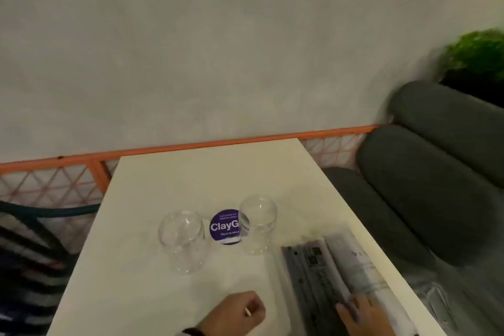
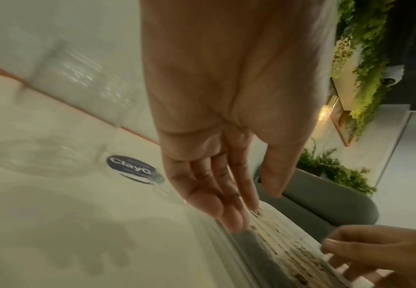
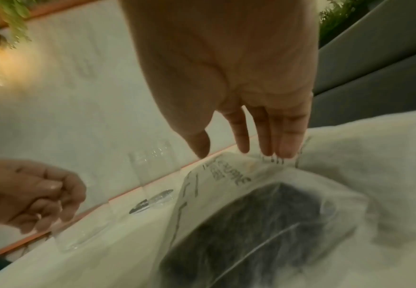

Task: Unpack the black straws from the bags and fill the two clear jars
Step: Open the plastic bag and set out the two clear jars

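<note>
Two clear jars stand mid-table, the left jar (image 1: 181, 240) and the right jar (image 1: 257, 224), both with nothing in them. Two sealed bags of black straws lie side by side at the table's right edge: a darker bag (image 1: 313, 275) and a paler printed bag (image 1: 354, 267). My right hand (image 1: 357, 314) lies on their near ends, fingers straight, tips touching the plastic (image 3: 251, 224). My left hand (image 1: 237, 308) hovers over the table to the left of the bags, fingers loosely curled, holding nothing. The wrist view shows its relaxed fingers (image 2: 229, 214) just above the bag's edge.
A round purple sticker (image 1: 225, 226) sits on the white table (image 1: 163, 185) between the jars. A grey padded bench (image 1: 422, 172) runs along the right, a plant (image 1: 477, 54) behind it. An orange railing (image 1: 191, 146) and a wall lie beyond; a striped chair (image 1: 27, 254) is on the left.
</note>
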A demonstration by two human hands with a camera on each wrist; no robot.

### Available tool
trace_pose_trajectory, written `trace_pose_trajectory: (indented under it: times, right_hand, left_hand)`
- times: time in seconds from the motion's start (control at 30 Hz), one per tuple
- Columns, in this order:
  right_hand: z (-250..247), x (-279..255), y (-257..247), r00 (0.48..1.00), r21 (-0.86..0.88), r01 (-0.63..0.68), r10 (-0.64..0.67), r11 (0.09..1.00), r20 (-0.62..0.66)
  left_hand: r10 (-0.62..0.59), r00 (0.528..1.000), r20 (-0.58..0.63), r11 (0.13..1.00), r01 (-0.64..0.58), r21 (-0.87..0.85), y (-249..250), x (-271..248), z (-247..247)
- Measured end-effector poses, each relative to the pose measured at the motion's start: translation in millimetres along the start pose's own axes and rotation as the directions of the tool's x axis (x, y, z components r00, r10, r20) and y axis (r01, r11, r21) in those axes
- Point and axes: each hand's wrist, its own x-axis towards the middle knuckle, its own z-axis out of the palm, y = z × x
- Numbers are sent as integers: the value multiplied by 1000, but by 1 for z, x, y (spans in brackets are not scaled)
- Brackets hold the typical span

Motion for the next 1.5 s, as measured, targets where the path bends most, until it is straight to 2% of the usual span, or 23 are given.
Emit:
trace_pose_trajectory:
  times: [0.03,0.1,0.17,0.23,0.37,0.43,0.5,0.57,0.67,0.73,0.8,0.87,0.9,0.97,1.03,1.1,1.2,1.27,1.33,1.4,1.43,1.47,1.5]
  right_hand:
    - [0,-9,-24,999,11,37,-37,999,19]
    - [-6,-16,-41,989,30,-33,28,999,146]
    - [2,-14,-38,969,100,-134,109,986,223]
    - [5,-19,-40,950,93,-127,95,988,299]
    - [5,-29,-46,910,53,56,-72,997,409]
    - [6,-33,-48,879,120,122,-164,985,448]
    - [3,-41,-55,849,201,200,-272,959,453]
    - [0,-46,-59,830,197,322,-376,926,411]
    - [-6,-51,-63,787,62,565,-560,823,257]
    - [-5,-48,-61,735,-50,676,-667,735,119]
    - [-4,-42,-57,662,-174,739,-749,650,16]
    - [-2,-36,-56,603,-246,765,-796,595,-52]
    - [0,-33,-57,577,-268,776,-814,572,-68]
    - [3,-27,-57,524,-309,800,-850,515,-61]
    - [7,-21,-55,499,-313,823,-867,474,-4]
    - [10,-18,-54,474,-284,856,-875,432,98]
    - [3,-15,-60,431,-189,900,-869,394,243]
    - [-2,-10,-64,418,-51,906,-871,420,260]
    - [-8,-4,-70,464,67,879,-879,472,110]
    - [-14,5,-77,563,164,823,-820,545,-103]
    - [-17,12,-81,638,214,767,-754,605,-156]
    - [-21,19,-84,720,283,687,-680,670,-139]
    - [-26,24,-87,803,356,569,-594,741,-46]
  left_hand:
    - [23,999,42,1000,-24,10,4,8,3]
    - [13,997,71,999,-15,32,10,19,11]
    - [30,996,83,999,-33,33,15,23,19]
    - [50,996,75,999,-51,11,13,23,25]
    - [88,994,-71,992,-81,98,2,20,25]
    - [89,982,-169,992,-72,104,-3,19,20]
    - [57,964,-260,996,-37,81,-7,18,12]
    - [3,959,-284,999,-13,-32,-9,15,4]
    - [-39,976,-212,960,-22,-278,-5,6,-9]
    - [-56,972,-227,963,-8,-269,-4,1,-16]
    - [-96,945,-312,969,16,-247,-6,-3,-20]
    - [-272,910,-311,926,160,-341,-3,-6,-21]
    - [-360,896,-258,875,228,-428,-4,-6,-21]
    - [-412,898,-157,803,276,-528,-7,-8,-18]
    - [-361,900,-244,876,237,-420,-11,-10,-15]
    - [-311,875,-371,912,166,-374,-15,-15,-11]
    - [-269,867,-419,886,52,-460,-15,-22,-3]
    - [-271,856,-440,858,9,-513,-11,-25,0]
    - [-268,845,-463,828,-43,-559,0,-32,2]
    - [-256,816,-519,797,-126,-591,7,-38,1]
    - [-243,798,-551,786,-170,-594,11,-41,-1]
    - [-239,778,-581,770,-213,-602,14,-44,-3]
    - [-225,767,-601,757,-251,-604,17,-48,-4]
